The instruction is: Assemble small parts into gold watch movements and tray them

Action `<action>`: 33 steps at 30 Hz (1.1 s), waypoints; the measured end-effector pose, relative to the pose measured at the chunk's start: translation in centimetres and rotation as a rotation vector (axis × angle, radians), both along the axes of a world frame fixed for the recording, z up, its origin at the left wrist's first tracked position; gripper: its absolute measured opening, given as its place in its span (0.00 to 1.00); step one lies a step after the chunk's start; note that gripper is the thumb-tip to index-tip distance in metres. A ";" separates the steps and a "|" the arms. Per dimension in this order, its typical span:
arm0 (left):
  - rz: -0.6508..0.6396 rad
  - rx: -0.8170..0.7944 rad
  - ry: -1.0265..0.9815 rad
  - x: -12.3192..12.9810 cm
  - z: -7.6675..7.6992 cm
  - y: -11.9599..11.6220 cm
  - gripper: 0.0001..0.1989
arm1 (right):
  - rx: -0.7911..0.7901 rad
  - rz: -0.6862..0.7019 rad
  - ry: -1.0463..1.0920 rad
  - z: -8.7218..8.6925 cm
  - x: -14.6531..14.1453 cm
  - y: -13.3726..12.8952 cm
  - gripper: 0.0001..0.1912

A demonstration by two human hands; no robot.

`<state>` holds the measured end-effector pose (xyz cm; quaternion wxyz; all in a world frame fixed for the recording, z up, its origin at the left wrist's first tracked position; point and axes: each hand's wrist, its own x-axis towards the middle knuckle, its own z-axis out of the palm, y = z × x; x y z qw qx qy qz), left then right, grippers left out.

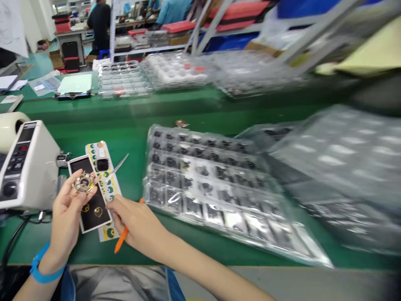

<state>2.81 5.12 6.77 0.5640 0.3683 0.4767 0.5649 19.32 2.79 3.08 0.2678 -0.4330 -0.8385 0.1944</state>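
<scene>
Gold-ringed round component, lower left of frame: you are pinching it between thumb and fingertips of your left hand above a black card, while your right hand is curling closed around an orange pen beside the card.

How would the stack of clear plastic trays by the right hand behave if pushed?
The stack of clear plastic trays would probably feel light and somewhat flexible, judging by its thin, see-through plastic edges. Lying flat on the green mat, it seems more likely to slide than tip. The dark parts in its pockets might shift slightly.
</scene>
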 end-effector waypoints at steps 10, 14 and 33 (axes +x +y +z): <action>0.019 -0.116 0.042 -1.1 -0.3 -0.3 0.22 | 0.354 -0.632 0.170 6.0 15.6 -0.5 0.05; -0.047 -0.182 0.043 -1.2 -0.6 -0.1 0.23 | 0.163 -0.549 -0.358 3.3 22.5 2.1 0.11; -0.470 -0.063 -0.103 0.1 -1.3 -0.6 0.22 | 0.167 -0.399 0.463 3.4 10.3 1.7 0.06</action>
